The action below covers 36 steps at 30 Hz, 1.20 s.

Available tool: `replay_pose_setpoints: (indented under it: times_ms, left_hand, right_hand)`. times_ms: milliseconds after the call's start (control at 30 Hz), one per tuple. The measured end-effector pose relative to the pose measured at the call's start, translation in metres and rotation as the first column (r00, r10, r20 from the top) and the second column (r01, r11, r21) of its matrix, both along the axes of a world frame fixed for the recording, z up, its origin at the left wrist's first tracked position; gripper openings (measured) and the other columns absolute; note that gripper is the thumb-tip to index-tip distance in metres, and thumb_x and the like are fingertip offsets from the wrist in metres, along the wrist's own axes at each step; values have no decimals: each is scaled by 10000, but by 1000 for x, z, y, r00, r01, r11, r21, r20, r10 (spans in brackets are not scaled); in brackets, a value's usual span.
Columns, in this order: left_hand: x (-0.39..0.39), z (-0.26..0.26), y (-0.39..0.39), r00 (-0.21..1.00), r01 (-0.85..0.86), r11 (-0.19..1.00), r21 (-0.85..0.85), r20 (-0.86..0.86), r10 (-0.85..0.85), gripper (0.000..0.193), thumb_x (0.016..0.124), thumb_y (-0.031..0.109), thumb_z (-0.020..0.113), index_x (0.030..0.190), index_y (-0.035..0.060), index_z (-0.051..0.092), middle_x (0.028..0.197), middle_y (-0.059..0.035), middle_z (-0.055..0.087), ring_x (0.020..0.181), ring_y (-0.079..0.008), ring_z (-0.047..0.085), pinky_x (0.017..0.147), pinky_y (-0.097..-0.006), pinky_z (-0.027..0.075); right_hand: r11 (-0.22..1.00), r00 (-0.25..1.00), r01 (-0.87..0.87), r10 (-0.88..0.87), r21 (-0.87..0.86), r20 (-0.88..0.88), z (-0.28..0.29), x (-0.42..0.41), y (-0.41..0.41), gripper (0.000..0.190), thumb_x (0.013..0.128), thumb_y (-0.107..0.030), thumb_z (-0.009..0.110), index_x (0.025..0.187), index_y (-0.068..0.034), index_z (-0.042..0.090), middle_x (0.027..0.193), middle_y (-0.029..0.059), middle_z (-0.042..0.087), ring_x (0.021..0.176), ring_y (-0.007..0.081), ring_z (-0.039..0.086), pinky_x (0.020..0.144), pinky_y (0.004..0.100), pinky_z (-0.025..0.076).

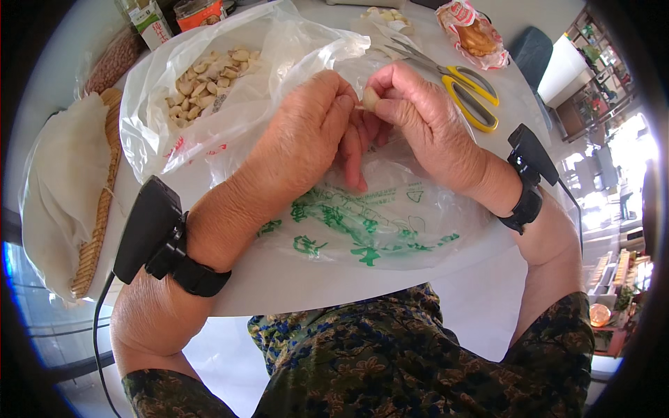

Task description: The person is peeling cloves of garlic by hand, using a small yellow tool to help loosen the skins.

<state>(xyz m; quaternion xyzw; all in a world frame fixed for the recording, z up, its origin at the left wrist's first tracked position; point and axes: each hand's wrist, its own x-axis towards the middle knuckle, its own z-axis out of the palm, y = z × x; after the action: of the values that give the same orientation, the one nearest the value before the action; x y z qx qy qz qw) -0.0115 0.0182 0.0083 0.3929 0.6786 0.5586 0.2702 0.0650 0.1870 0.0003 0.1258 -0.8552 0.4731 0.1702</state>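
Between the thumb and forefinger of my right hand [426, 120] is a pale garlic clove [371, 98]. My left hand [311, 125] meets it from the other side, its thumb and forefinger pinching a thin pale bit at the clove's end; its other fingers are partly hidden. Below both hands a clear plastic bag [334, 222] with green printing lies flat on the table. To the left of my left hand, an open plastic bag [151, 138] with red printing holds many unpeeled garlic cloves [201, 89].
Yellow-handled scissors [470, 96] lie beyond my right hand. Peeled cloves [389, 18] sit at the back, near a wrapped bread-like item [473, 39]. A cloth-covered woven basket [99, 219], a bag of reddish beans or nuts [112, 60], a carton [151, 26] and a jar [198, 14] line the left side of the white table [292, 292].
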Motion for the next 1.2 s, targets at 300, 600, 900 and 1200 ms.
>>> replay_pose_setpoints:
  times_ms: [300, 600, 900, 1200]
  left_hand:
    - [0, -3, 0, 999, 35, 996, 87, -44, -32, 188, 997, 165, 341, 962, 3, 429, 785, -116, 547, 506, -170, 586, 502, -282, 517]
    - [4, 5, -2, 986, 125, 991, 58, -115, -117, 147, 997, 136, 324, 968, 23, 412, 776, -106, 551, 515, -165, 589, 517, -254, 492]
    - [-3, 1, 3, 978, -109, 988, 113, 193, 86, 117, 934, 74, 418, 999, 4, 484, 831, -93, 591, 475, -133, 556, 494, -264, 518]
    - [-4, 0, 5, 962, -186, 971, 154, 230, 147, 101, 879, 84, 559, 911, -12, 564, 656, -55, 578, 437, -109, 534, 445, -261, 507]
  right_hand:
    - [992, 999, -19, 22, -128, 23, -1, -1, 3, 166, 954, -144, 486, 909, 15, 499, 717, 64, 569, 617, 114, 578, 576, 247, 490]
    - [963, 990, 23, 15, -269, 140, 3, -3, 10, 217, 973, -180, 461, 937, 23, 525, 776, 66, 602, 689, 114, 596, 603, 243, 508]
    - [933, 988, -40, 89, -357, 124, 1, -6, 13, 220, 985, -191, 435, 987, 10, 523, 849, 82, 609, 792, 128, 611, 612, 250, 521]
    - [976, 996, -58, 71, -209, 54, 4, -2, 6, 159, 961, -171, 478, 967, -15, 512, 851, 49, 592, 768, 100, 602, 584, 231, 506]
